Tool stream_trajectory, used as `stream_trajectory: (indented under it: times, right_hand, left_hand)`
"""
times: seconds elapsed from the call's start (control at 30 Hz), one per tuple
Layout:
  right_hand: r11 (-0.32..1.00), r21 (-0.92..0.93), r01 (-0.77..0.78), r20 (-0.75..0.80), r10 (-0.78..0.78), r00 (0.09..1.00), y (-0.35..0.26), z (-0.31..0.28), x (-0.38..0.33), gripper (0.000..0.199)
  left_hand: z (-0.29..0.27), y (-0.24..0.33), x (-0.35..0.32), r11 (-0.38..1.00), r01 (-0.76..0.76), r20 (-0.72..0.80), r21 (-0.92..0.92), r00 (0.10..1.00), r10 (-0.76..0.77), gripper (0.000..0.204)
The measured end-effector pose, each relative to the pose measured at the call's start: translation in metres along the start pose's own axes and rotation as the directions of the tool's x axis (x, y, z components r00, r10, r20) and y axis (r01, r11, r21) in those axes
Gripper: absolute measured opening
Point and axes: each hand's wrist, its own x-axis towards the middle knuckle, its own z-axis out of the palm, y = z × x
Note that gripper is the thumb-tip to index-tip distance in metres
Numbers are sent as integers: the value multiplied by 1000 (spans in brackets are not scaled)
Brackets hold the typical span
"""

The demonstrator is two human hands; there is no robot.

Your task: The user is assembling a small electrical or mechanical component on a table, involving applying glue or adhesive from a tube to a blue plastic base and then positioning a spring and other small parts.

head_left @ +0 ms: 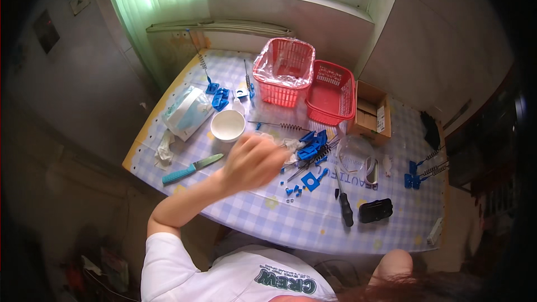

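Left hand (253,161) over the blue plastic parts (311,151), motion-blurred, finger state can't tell.
White bowl (227,125) and knife (192,169) just left; screwdriver (344,204) right, red baskets (305,78) behind.

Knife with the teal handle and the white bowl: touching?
Apart. The head view shows the knife lying on the checked tablecloth below the white bowl, with a plain strip of cloth between the blade tip and the bowl's rim.
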Motion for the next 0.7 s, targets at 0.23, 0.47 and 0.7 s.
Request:
stream_trajectory:
  times: [0.23, 0.47, 0.7]
  right_hand:
    - [988, -70, 138, 357, -104, 928, -9, -27, -33, 27]
    - [961, -271, 46, 691, 162, 704, -36, -111, -75, 30]
    - [283, -796, -534, -6, 880, 475, -73, -166, -103, 30]
  left_hand:
    - [112, -51, -25, 951, 110, 576, 288, 774, -264, 8]
    - [140, -56, -21, 956, 34, 557, 291, 807, -198, 6]
    - [81, -37, 16, 995, 82, 89, 51, 992, -86, 14]
